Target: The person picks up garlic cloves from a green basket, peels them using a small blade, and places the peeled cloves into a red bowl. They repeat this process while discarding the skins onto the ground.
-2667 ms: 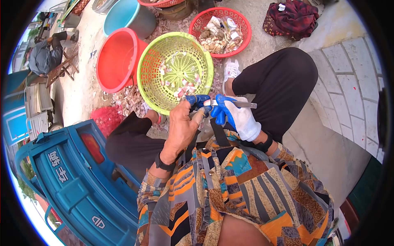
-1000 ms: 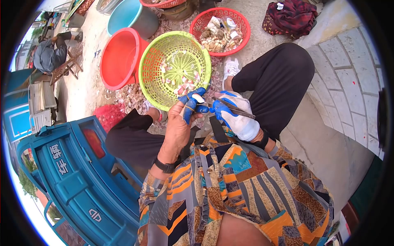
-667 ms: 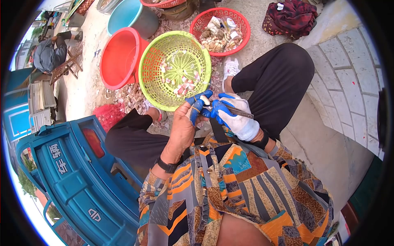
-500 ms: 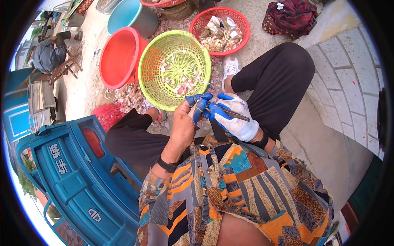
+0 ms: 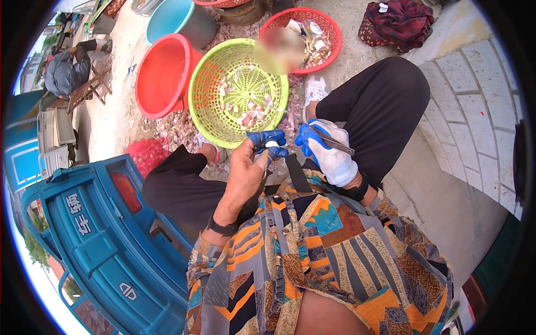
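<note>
My left hand (image 5: 245, 167), with blue coverings on its fingers, pinches a pale garlic clove (image 5: 272, 144) between thumb and fingers. Just to its right, my right hand (image 5: 330, 155), in a white glove with blue fingertips, is closed around a small metal knife (image 5: 334, 142). The end of the knife sticks out to the lower right; its other end is hidden by the fingers. Both hands are over my lap, a little apart. Beyond them stands a yellow-green basket (image 5: 202, 114) with loose garlic cloves (image 5: 254, 114) scattered on its bottom.
A red basket (image 5: 339, 42) of garlic is at the back, partly blurred. A red basin (image 5: 162, 78) and a blue tub (image 5: 170, 22) stand left. Garlic skins litter the ground. A blue vehicle (image 5: 106, 245) is close on my left; a seated person (image 5: 67, 75) is farther off.
My hands have moved apart; the right one has drawn slightly right with the knife. The pale clove now shows in my left fingers. A blurred patch now covers part of the red basket.
</note>
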Tool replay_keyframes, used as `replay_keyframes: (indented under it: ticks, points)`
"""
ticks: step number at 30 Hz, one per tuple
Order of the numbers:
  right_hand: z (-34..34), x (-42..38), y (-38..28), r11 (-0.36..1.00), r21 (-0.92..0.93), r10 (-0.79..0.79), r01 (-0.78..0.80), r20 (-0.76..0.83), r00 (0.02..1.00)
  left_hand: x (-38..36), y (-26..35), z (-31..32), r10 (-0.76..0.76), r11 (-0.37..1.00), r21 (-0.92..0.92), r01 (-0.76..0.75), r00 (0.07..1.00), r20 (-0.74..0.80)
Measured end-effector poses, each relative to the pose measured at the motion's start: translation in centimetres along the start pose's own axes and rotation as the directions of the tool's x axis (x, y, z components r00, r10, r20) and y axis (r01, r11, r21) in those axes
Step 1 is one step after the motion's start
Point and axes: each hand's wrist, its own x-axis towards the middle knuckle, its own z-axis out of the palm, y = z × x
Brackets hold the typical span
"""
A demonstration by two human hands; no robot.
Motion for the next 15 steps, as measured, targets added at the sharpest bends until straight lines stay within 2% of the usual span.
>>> replay_keyframes:
  ticks: [2,5,8,11,13,14,15]
  points:
    - [0.2,-0.1,0.1,1.000,-0.010,-0.004,0.004,0.000,1.000,-0.1,0.1,-0.3,0.027,0.999,-0.023,-0.027,0.999,0.023]
    - [0.4,-0.3,0.1,0.998,-0.062,0.022,-0.022,0.001,1.000,-0.4,0.9,-0.3,-0.060,0.991,-0.119,0.058,0.998,-0.012]
    - [0.6,-0.1,0.4,0.992,-0.130,0.004,-0.003,0.010,1.000,-0.3,0.7,-1.1,-0.211,0.933,-0.308,0.188,0.977,-0.043]
    - [0.8,-0.5,1.5,0.983,-0.175,-0.054,0.056,0.013,0.998,-0.2,-0.6,-2.6,-0.218,0.894,-0.393,0.214,0.975,0.034]
    - [1.1,-0.6,1.9,0.982,-0.178,-0.064,0.067,0.027,0.998,0.4,-1.0,-3.2,-0.338,0.827,-0.464,0.318,0.940,0.043]
    - [1.3,-0.7,2.4,0.955,-0.237,-0.177,0.178,0.024,0.984,0.7,-1.2,-3.5,-0.377,0.820,-0.452,0.350,0.925,0.032]
    - [0.9,-0.3,2.3,0.875,-0.393,-0.248,0.284,0.140,0.959,0.8,-1.4,-3.6,-0.416,0.812,-0.441,0.382,0.909,0.020]
